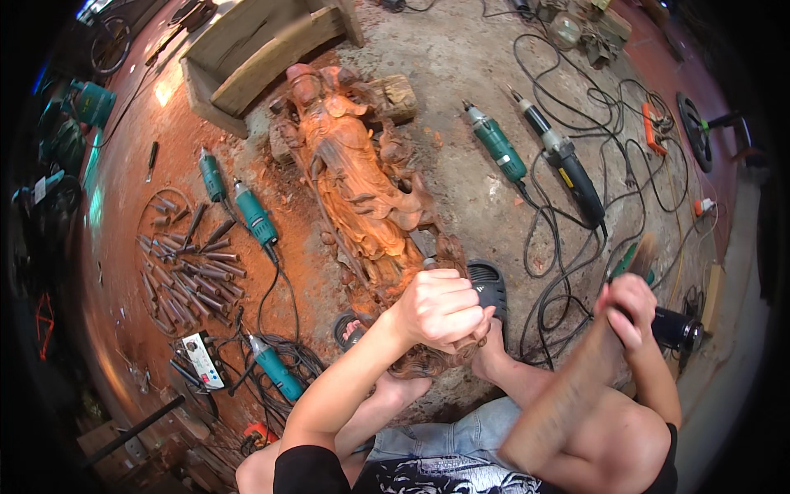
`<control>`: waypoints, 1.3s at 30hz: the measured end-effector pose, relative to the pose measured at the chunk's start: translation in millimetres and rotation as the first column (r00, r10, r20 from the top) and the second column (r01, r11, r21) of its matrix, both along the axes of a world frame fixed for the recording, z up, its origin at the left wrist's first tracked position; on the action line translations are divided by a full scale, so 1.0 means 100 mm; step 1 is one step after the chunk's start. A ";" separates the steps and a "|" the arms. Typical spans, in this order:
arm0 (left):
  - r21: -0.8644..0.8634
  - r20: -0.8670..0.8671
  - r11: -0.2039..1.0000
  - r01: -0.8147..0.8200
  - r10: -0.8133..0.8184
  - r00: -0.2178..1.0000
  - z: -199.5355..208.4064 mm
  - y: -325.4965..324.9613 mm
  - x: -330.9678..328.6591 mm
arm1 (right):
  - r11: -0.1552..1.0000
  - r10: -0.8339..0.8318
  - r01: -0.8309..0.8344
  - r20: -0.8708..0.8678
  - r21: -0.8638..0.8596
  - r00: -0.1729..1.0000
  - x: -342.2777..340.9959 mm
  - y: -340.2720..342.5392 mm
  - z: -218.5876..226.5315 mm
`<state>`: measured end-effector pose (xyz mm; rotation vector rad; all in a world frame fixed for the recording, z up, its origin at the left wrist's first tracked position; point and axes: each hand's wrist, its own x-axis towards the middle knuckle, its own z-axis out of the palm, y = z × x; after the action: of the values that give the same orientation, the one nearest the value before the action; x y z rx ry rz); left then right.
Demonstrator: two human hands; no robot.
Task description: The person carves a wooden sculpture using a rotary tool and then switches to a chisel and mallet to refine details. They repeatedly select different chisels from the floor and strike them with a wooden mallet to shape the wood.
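Observation:
A reddish-brown wood carving of a robed figure [350, 169] lies lengthwise in front of me, its lower end between my feet. Over that lower end my left hand [444, 309] is closed in a fist around what looks like a chisel [429, 263]. Only a small grey end shows above the fist; the rest is hidden. Off to the right, my right hand [629, 309] is raised and closed around a wooden mallet [559, 403]. The mallet is smeared by motion and slants down over my right knee, apart from the carving.
Many chisels [193, 280] lie fanned out at left, near green die grinders [255, 214] and a white control box [202, 361]. Another green grinder [494, 144] and a black-and-grey power tool [568, 173] lie right, among tangled cords. A wooden bench [280, 58] stands beyond.

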<state>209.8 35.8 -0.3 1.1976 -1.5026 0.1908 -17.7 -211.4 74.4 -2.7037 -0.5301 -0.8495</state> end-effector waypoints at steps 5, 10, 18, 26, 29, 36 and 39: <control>0.036 0.022 0.999 0.010 -0.010 1.000 0.02 0.04 0.06 | 0.990 -0.135 0.128 -0.135 -0.063 0.982 0.06 0.13 0.18; 0.062 0.038 0.998 0.000 -0.002 0.999 0.00 0.05 0.04 | 0.963 -0.241 0.214 -0.167 -0.165 0.956 0.03 0.26 0.22; 0.120 0.079 0.991 0.057 -0.067 0.995 0.00 0.14 0.07 | 0.958 -0.287 0.281 -0.242 -0.062 0.927 -0.05 0.27 0.07; 0.014 0.056 0.999 0.031 -0.032 0.998 -0.15 0.19 -0.20 | 0.845 -0.250 0.490 -0.653 0.213 0.715 -0.20 0.50 -0.05; 0.098 0.070 0.993 0.062 -0.069 0.995 -0.16 0.24 -0.10 | 0.838 -0.232 0.495 -0.669 0.232 0.706 -0.32 0.45 -0.14; 0.060 0.123 0.995 0.075 -0.082 0.989 -0.17 0.22 -0.01 | 0.856 -0.262 0.485 -0.660 0.177 0.704 -0.29 0.45 -0.14; 0.063 0.125 0.990 0.124 -0.131 0.983 -0.15 0.21 0.03 | 0.869 -0.269 0.467 -0.637 0.164 0.723 -0.26 0.48 -0.10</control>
<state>212.8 56.8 -15.0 1.1452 -1.7021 0.1438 -43.6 -163.1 64.2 -2.5909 0.2893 -0.0830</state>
